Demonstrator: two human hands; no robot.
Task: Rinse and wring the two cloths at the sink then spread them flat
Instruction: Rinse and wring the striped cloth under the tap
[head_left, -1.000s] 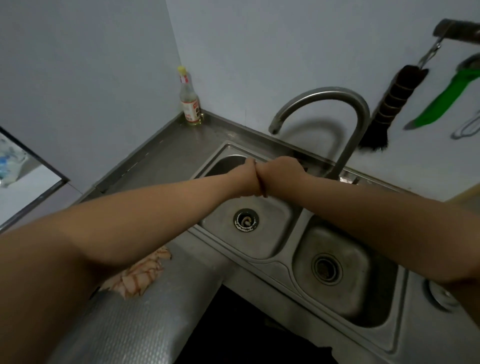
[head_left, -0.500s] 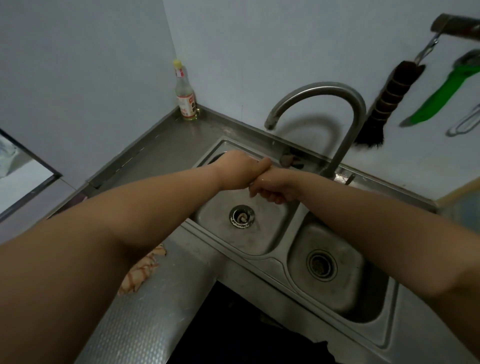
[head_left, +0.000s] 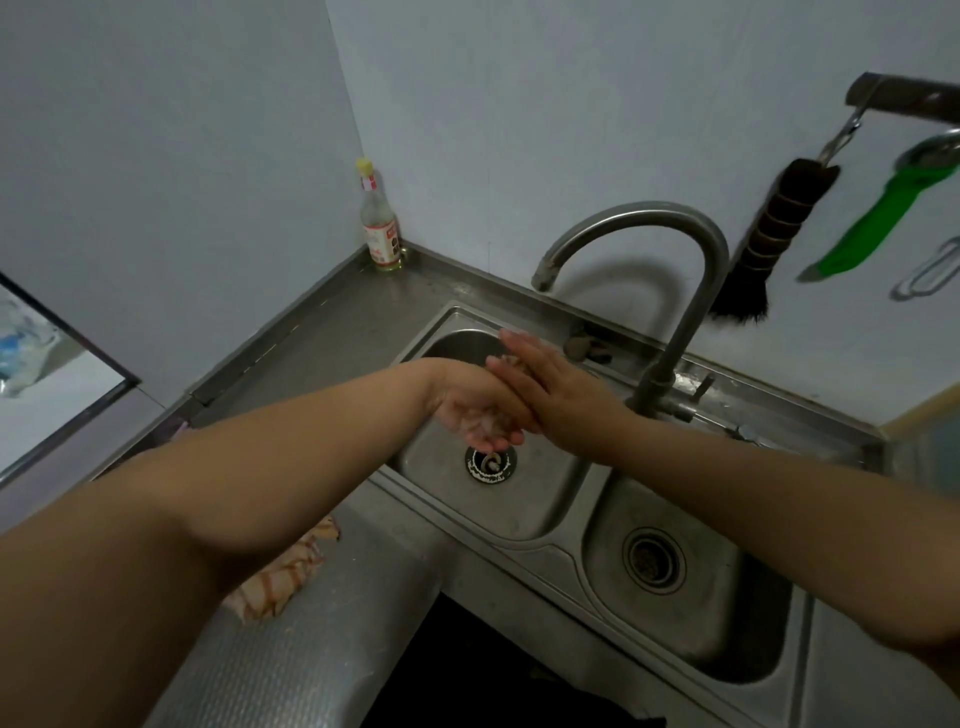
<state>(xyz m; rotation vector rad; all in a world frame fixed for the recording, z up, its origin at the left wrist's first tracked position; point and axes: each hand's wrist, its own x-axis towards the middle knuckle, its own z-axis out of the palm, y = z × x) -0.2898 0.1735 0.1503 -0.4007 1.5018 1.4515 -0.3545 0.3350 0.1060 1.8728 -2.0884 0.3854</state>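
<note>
Both my hands meet over the left basin (head_left: 524, 514) of the steel sink. My left hand (head_left: 475, 415) is cupped palm-up around a small wet wad of pale, orange-marked cloth (head_left: 485, 427). My right hand (head_left: 550, 387) lies flat across it with straight fingers, pressing the cloth between the palms; most of the cloth is hidden. The second cloth (head_left: 283, 574), cream with orange checks, lies crumpled on the counter left of the sink, partly under my left forearm. The curved tap (head_left: 670, 228) arches above the hands, and I see no water running from it.
The right basin (head_left: 696, 618) sits beside the left one, each with a drain. A bottle (head_left: 380, 234) stands in the back corner of the steel counter (head_left: 322, 338). A dark brush (head_left: 769, 234) and a green-handled tool (head_left: 878, 218) hang on the wall.
My fists were clenched together on the cloth; now my left hand has turned palm-up and my right hand has flattened out on top. The view has tilted down slightly.
</note>
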